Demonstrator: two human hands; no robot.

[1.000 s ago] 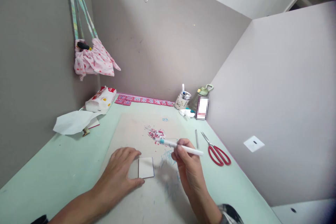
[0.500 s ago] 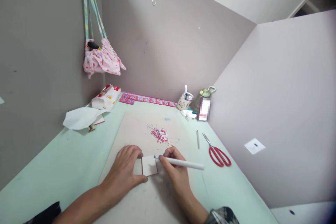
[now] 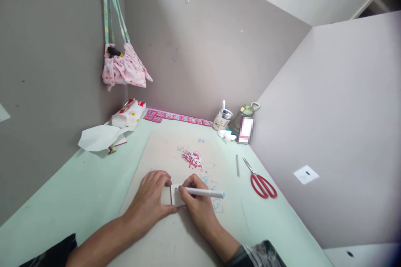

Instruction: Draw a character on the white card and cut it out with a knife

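A small white square block (image 3: 176,198) with a dark reddish edge lies on the beige board (image 3: 163,144). My left hand (image 3: 153,194) grips it from the left, thumb at its near corner and fingers at its far corner. In my right hand (image 3: 198,198) is a white marker pen (image 3: 205,192), held in a writing grip. Its dark tip meets the block's upper left area, and its light blue end points right. My right fingers cover the block's right part. Beyond the hands is a pile of red and white shavings (image 3: 192,159). Blue pen marks (image 3: 217,205) show on the board.
Red-handled scissors (image 3: 263,185) and a thin grey tool (image 3: 237,165) lie at right. Behind stand a pen tin (image 3: 222,119) and a green bottle (image 3: 242,119). Back left are a tissue pack (image 3: 129,114) and white paper (image 3: 102,137). Red carved tiles (image 3: 188,119) line the back edge.
My right hand has moved left with the marker, from the block's upper right corner to its upper left area. Blue marks on the board now show beside it. My left hand keeps its hold.
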